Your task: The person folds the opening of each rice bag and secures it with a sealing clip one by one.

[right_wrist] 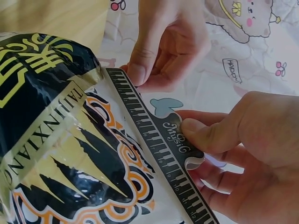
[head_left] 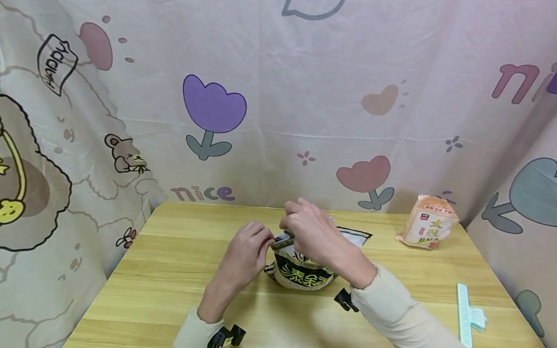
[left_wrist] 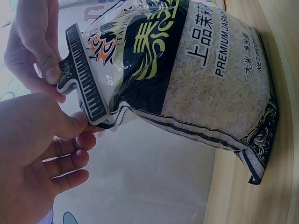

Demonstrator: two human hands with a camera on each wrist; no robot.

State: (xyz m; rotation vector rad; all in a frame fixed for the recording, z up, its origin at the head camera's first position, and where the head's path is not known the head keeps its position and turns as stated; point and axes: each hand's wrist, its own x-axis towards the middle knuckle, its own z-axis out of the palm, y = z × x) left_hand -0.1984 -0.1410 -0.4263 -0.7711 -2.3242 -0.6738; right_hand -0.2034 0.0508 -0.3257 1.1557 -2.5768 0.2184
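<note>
A bag of rice [left_wrist: 212, 88] with a black and gold label stands on the table, its top edge gathered in a black bag clip [left_wrist: 88, 77]. The clip has a piano-key pattern and "Music" lettering on its handle. My right hand [right_wrist: 247, 144] pinches that handle between thumb and fingers. At the other end of the clip, my left hand [left_wrist: 35, 144] pinches the corner of the bag's top edge between thumb and index finger, its other fingers loosely bent. In the head view, the right hand [head_left: 310, 234] covers part of the bag's upper edge.
At the table's back right stands an orange and white package [head_left: 430, 226]. A light blue clip [head_left: 466, 316] lies near the right edge of the wooden table [head_left: 166, 284]. A printed curtain [head_left: 282, 105] hangs behind and along both sides.
</note>
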